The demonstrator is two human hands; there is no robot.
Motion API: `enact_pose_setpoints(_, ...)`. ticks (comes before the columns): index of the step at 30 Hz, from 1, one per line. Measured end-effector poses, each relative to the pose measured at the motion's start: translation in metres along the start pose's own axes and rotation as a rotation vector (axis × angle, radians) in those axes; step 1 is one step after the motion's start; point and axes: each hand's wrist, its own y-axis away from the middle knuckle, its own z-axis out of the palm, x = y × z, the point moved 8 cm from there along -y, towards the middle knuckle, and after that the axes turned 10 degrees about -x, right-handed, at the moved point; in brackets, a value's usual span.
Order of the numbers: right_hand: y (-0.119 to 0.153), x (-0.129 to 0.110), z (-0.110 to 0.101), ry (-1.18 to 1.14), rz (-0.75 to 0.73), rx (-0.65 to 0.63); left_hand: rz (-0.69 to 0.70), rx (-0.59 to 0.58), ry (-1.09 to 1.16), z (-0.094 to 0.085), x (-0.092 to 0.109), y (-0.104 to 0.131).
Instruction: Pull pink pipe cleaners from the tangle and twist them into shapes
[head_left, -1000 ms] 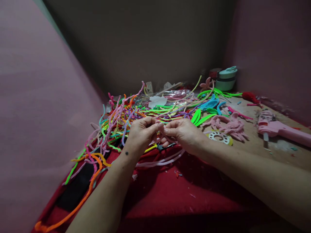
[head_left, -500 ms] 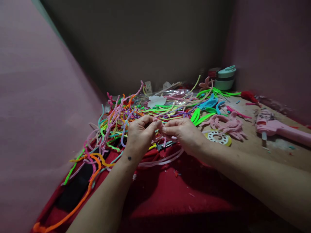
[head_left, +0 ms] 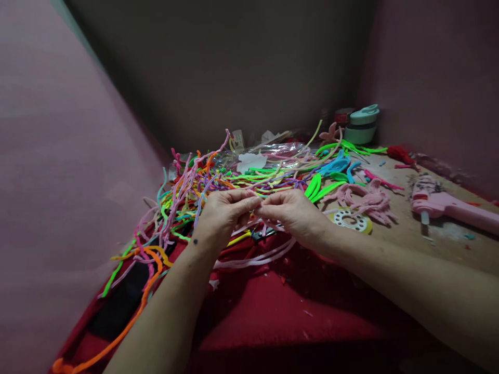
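Note:
My left hand [head_left: 228, 210] and my right hand [head_left: 290, 208] meet fingertip to fingertip at the near edge of a heap of coloured pipe cleaners [head_left: 187, 182]. Both are closed in a pinch on a pale pink pipe cleaner [head_left: 268, 226], most of which my fingers cover. Just below them lie pliers or cutters with yellow handles [head_left: 238, 239], partly hidden by my hands. Two pale pipe cleaner lengths [head_left: 259, 259] curve across the red cloth [head_left: 296, 311] in front.
To the right lie a yellow disc with a holed white ring [head_left: 349, 221], pink fuzzy loops [head_left: 370, 200], green leaf shapes [head_left: 322, 189] and a pink glue gun [head_left: 448, 203]. A mint-green container [head_left: 361, 125] stands behind. A dark flat object [head_left: 119, 301] lies at the left edge.
My left hand has turned, its wrist shifting slightly left and its thumb lying flatter. The fingertips stay together, and more of the yellow handle shows below.

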Motion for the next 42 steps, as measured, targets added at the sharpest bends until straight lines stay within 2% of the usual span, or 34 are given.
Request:
enact_pose_setpoints(1, 0.000, 0.000, -0.001, -0.006, -0.006, 0.007, -0.001, -0.010, -0.030, 0.001, 0.000, 0.001)
enact_pose_setpoints(3, 0.001, 0.001, -0.003, -0.023, -0.019, 0.037, 0.084, 0.061, -0.172, 0.001, 0.008, 0.004)
enact_pose_setpoints(6, 0.001, 0.002, -0.006, -0.041, -0.024, 0.075, 0.391, 0.230, -0.504, 0.005, 0.036, 0.017)
enact_pose_setpoints(8, 0.001, 0.003, -0.006, -0.056, -0.024, 0.072, 0.529, 0.275, -0.639, 0.011, 0.046, 0.024)
enact_pose_setpoints(12, 0.001, 0.004, -0.007, -0.075, -0.011, 0.086, 0.508, 0.241, -0.657, 0.012, 0.041, 0.021)
enact_pose_setpoints(17, 0.000, 0.003, -0.003, -0.050, -0.029, 0.043, 0.641, 0.342, -0.772, 0.014, 0.050, 0.031)
enact_pose_setpoints(19, 0.000, 0.004, -0.003, -0.058, -0.011, 0.044, 0.560, 0.359, -0.713, 0.008, 0.048, 0.027)
enact_pose_setpoints(21, 0.001, 0.004, -0.004, -0.091, 0.018, 0.069, 0.399, 0.337, -0.547, -0.002, 0.041, 0.019)
enact_pose_setpoints(24, 0.001, 0.004, -0.010, -0.138, 0.038, 0.131, 0.173, 0.162, -0.319, -0.004, 0.026, 0.006)
enact_pose_setpoints(26, 0.000, 0.003, -0.014, -0.151, 0.018, 0.163, 0.095, 0.012, -0.327, 0.003, 0.019, 0.001)
enact_pose_setpoints(27, 0.000, 0.004, -0.015, -0.146, 0.011, 0.173, 0.095, -0.028, -0.390, 0.005, 0.018, 0.001)
enact_pose_setpoints(29, -0.001, 0.007, -0.017, -0.120, 0.018, 0.179, 0.185, -0.016, -0.602, 0.008, 0.022, 0.003)
enact_pose_setpoints(32, -0.002, 0.011, -0.019, -0.069, 0.014, 0.189, 0.377, 0.124, -0.962, 0.017, 0.033, 0.013)
enact_pose_setpoints(34, -0.002, 0.010, -0.020, -0.063, -0.011, 0.194, 0.415, 0.210, -1.086, 0.021, 0.036, 0.018)
enact_pose_setpoints(36, -0.001, 0.008, -0.020, -0.068, -0.029, 0.196, 0.395, 0.246, -1.065, 0.020, 0.036, 0.019)
enact_pose_setpoints(38, 0.000, 0.006, -0.019, -0.087, -0.029, 0.204, 0.339, 0.244, -0.936, 0.016, 0.034, 0.016)
enact_pose_setpoints(42, 0.000, 0.005, -0.017, -0.191, -0.021, 0.213, 0.113, 0.165, -0.443, 0.005, 0.015, 0.005)
